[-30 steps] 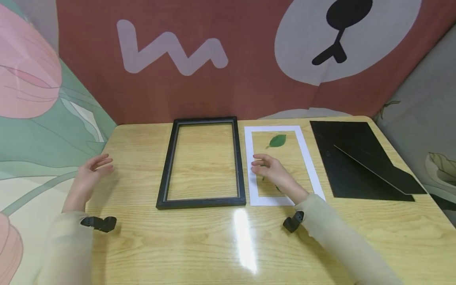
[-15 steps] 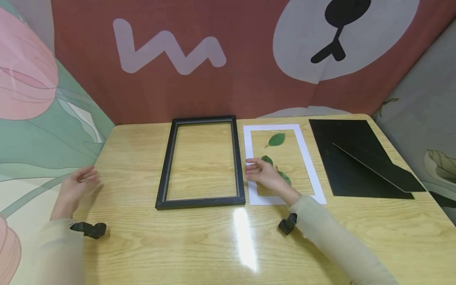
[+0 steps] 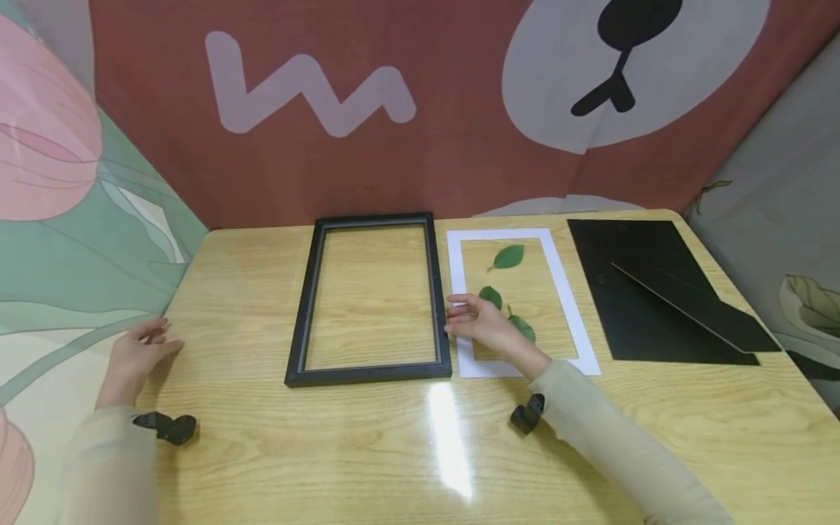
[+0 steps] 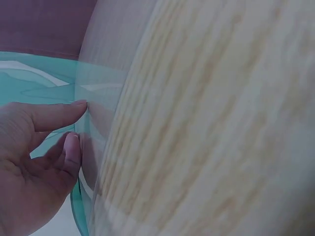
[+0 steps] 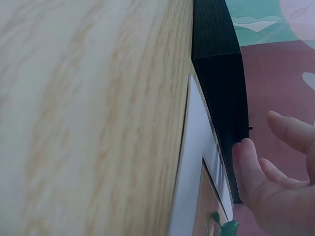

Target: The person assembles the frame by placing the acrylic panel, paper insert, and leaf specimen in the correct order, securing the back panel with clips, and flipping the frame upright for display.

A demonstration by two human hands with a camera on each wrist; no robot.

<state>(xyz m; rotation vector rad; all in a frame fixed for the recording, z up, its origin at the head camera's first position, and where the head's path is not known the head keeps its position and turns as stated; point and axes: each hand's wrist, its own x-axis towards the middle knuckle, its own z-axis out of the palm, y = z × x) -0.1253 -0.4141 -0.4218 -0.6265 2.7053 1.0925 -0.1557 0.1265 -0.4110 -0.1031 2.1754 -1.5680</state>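
At the table's left edge my left hand (image 3: pixel 131 364) is held with thumb and fingertips apart; in the left wrist view the fingertips (image 4: pixel 78 103) sit right at the rim of a glossy see-through layer (image 4: pixel 106 88) over the wood. My right hand (image 3: pixel 485 324) hangs over the white mat board (image 3: pixel 456 270). Its fingertips meet the right bar of the black picture frame (image 3: pixel 303 313), and in the right wrist view the fingers (image 5: pixel 247 157) overlap that bar without curling round it. Three green leaves (image 3: pixel 509 257) lie within the mat's opening, partly behind the right hand.
A black backing board (image 3: pixel 610 292) with its stand flap (image 3: pixel 702 306) raised lies on the right of the wooden table (image 3: pixel 328 452). Cloth printed with a bear face (image 3: pixel 472 160) hangs behind the table, and flower-patterned cloth (image 3: pixel 46 255) hangs at the left.
My left hand has moved left and down to the table's edge. The right hand has shifted left from above the leaves to the frame's right bar, uncovering two lower leaves.
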